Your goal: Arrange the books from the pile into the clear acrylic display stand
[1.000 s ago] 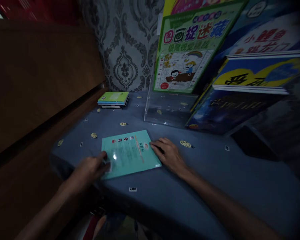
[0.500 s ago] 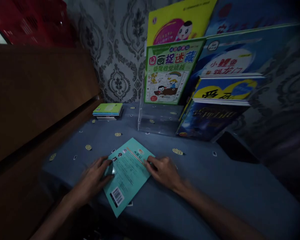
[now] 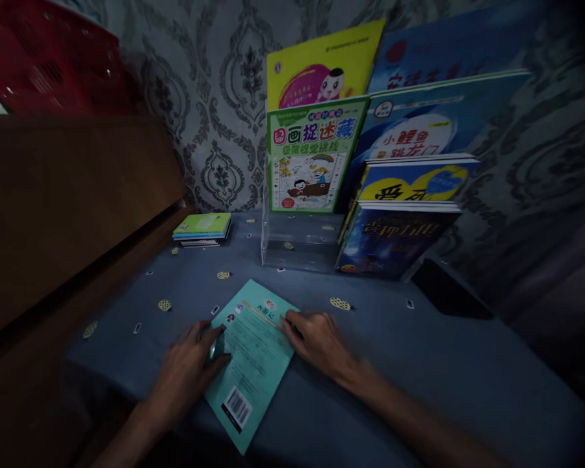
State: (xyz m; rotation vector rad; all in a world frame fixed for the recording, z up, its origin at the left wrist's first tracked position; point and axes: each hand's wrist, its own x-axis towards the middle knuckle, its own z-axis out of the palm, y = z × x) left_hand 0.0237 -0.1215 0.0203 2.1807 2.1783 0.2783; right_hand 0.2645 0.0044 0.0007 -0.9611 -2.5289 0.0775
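A teal book [image 3: 256,354] lies slantwise on the blue patterned tablecloth, its barcode side up and its lower corner towards me. My left hand [image 3: 188,364] grips the book's left edge, thumb and index finger resting apart on the cover. At the right edge, my right hand [image 3: 319,341] is closed with its fingertips pinching the book near the upper right corner. The fingers beneath the edges are hidden.
Behind the book, a clear display rack [image 3: 299,257] carries several upright picture books, including a green one [image 3: 309,159]. A small stack of books [image 3: 202,226] sits at back left. On the right lies a dark flat object [image 3: 451,289]. A wooden cabinet [image 3: 73,214] borders the left.
The camera view has shifted, so the rack appears lower and further left. The teal book sits slightly closer to the lower frame edge, with both hands still at its sides.
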